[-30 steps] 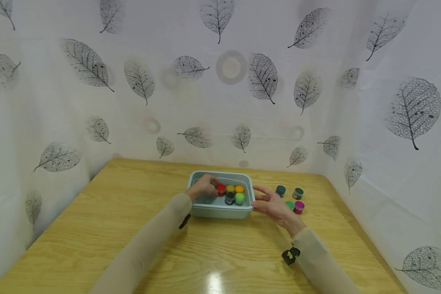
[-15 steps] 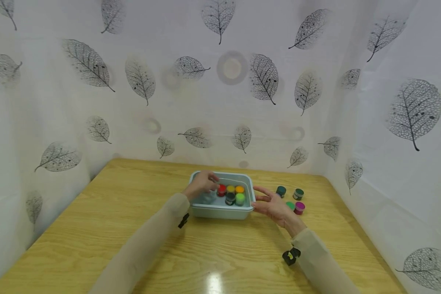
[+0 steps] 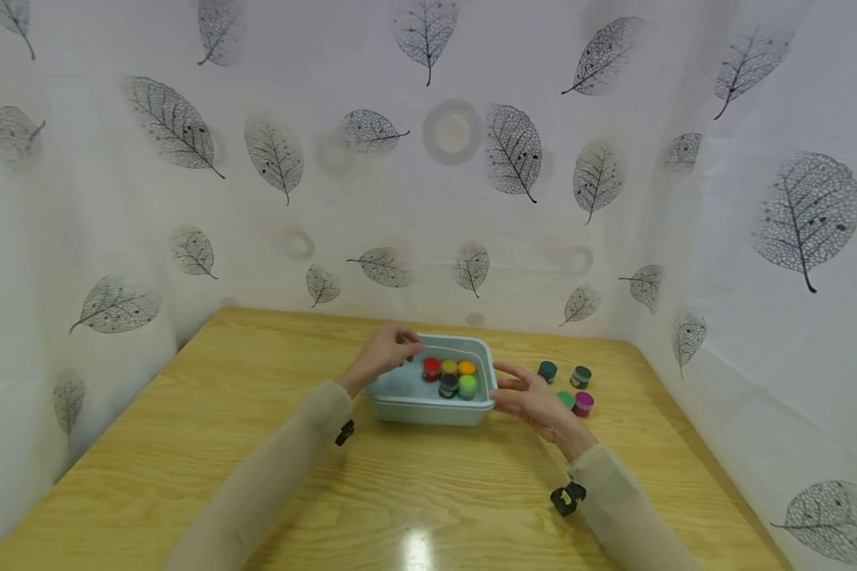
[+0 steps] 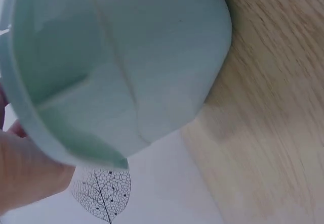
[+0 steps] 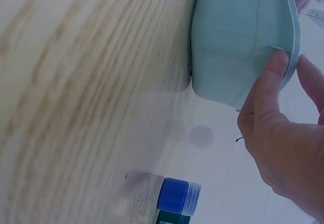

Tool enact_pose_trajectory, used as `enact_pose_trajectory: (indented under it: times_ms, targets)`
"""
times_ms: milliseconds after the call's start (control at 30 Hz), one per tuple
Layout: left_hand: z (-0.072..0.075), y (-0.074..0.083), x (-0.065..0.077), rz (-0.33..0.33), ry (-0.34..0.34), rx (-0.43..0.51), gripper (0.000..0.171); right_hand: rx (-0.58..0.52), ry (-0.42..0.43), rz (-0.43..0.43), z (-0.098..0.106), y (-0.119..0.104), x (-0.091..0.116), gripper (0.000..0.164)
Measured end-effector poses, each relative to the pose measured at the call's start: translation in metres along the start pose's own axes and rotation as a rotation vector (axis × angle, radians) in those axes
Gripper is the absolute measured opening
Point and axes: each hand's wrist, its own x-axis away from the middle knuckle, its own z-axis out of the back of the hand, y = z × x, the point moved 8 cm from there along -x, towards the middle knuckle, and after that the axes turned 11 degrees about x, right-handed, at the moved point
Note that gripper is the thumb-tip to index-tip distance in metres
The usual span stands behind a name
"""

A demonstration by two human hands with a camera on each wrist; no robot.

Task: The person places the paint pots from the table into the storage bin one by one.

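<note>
A pale blue-green plastic box (image 3: 428, 414) stands on the wooden table. Inside it sit small paint jars: a red jar (image 3: 432, 369), a yellow jar (image 3: 449, 367), an orange-lidded jar (image 3: 467, 368), a dark jar (image 3: 448, 386) and a light green jar (image 3: 467, 387). My left hand (image 3: 384, 351) hovers over the box's left end, fingers loosely bent, with no jar visible in it. In the left wrist view the rim partly hides that hand (image 4: 30, 168). My right hand (image 3: 539, 403) pinches the right rim between thumb and fingers, as the right wrist view also shows.
To the right of the box are more jars: a dark teal jar (image 3: 547, 371), a dark green jar (image 3: 581, 376), a green jar (image 3: 566, 400) and a magenta jar (image 3: 582, 404). A blue jar (image 5: 173, 195) shows in the right wrist view. A leaf-print curtain (image 3: 400, 198) surrounds the table.
My left hand has drawn away from the red jar, up and left toward the box's left rim. The jars in the box and my right hand stay in place.
</note>
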Motion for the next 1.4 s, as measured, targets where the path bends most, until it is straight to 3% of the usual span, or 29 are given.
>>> enact_pose_trajectory:
  times_ms: [267,567,733,867,1033,1233,1400]
  targets:
    - [0.021,0.0,0.013,-0.046,0.045,0.062,0.017,0.038,0.044,0.019,0.005,-0.003,0.0,0.054]
    - [0.04,-0.01,0.024,-0.053,0.089,0.052,0.016,0.189,0.231,0.066,0.026,-0.013,0.005,0.04]
    - [0.05,-0.014,0.032,-0.066,0.137,0.023,0.016,0.229,0.258,0.076,0.037,-0.014,0.007,0.04]
    - [0.053,-0.017,0.039,-0.082,0.142,0.02,0.026,0.275,0.281,0.072,0.047,-0.014,0.013,0.044]
    - [0.057,-0.023,0.043,-0.067,0.146,0.043,0.039,0.325,0.312,0.081,0.061,-0.014,0.017,0.047]
    - [0.059,-0.032,0.046,-0.008,0.139,0.058,0.047,0.302,0.323,0.106,0.075,-0.015,0.021,0.044]
    - [0.057,-0.04,0.049,0.039,0.114,0.112,0.051,0.309,0.345,0.043,0.086,-0.011,0.025,0.046]
